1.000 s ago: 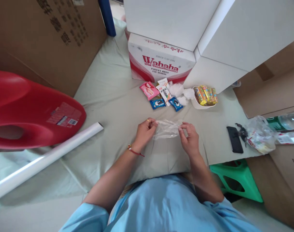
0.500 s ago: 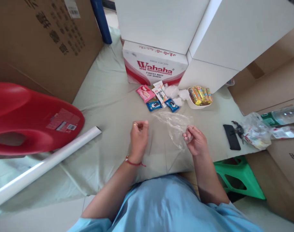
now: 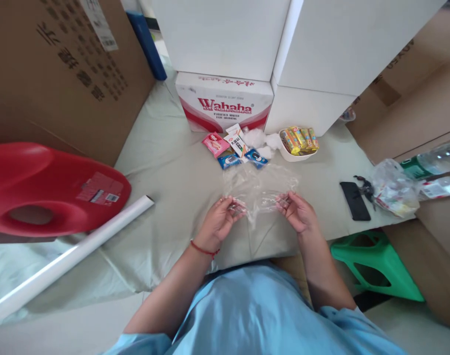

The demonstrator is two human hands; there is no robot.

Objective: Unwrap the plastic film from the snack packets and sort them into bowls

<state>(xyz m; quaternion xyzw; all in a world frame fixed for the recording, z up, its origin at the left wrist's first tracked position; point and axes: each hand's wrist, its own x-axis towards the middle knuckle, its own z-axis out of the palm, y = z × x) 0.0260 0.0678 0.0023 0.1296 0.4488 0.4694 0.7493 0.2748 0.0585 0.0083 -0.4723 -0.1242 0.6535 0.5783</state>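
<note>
A clear plastic bag (image 3: pixel 259 190) is stretched between my two hands over the cloth-covered table. My left hand (image 3: pixel 220 219) pinches its left edge, with some fingers inside or behind the film. At the other edge, my right hand (image 3: pixel 296 212) grips the plastic between thumb and fingers. Just beyond the bag lie a pink snack packet (image 3: pixel 215 144), a white packet (image 3: pixel 236 142) and two small blue packets, one on the left (image 3: pixel 229 161) and one on the right (image 3: pixel 257 158). Crumpled white plastic (image 3: pixel 255 137) rests behind them.
A white bowl (image 3: pixel 296 157) holds several yellow packets (image 3: pixel 300 139). Behind stands a Wahaha carton (image 3: pixel 225 106). A red jug (image 3: pixel 58 192) and a white tube (image 3: pixel 80 251) lie left. To the right are a phone (image 3: pixel 354 200), keys (image 3: pixel 367 189), a bottle (image 3: pixel 435 159) and a green stool (image 3: pixel 376 266).
My left hand, closed and apart from the bag before, has moved right and taken hold of its edge. The bag is now spread wide between both hands.
</note>
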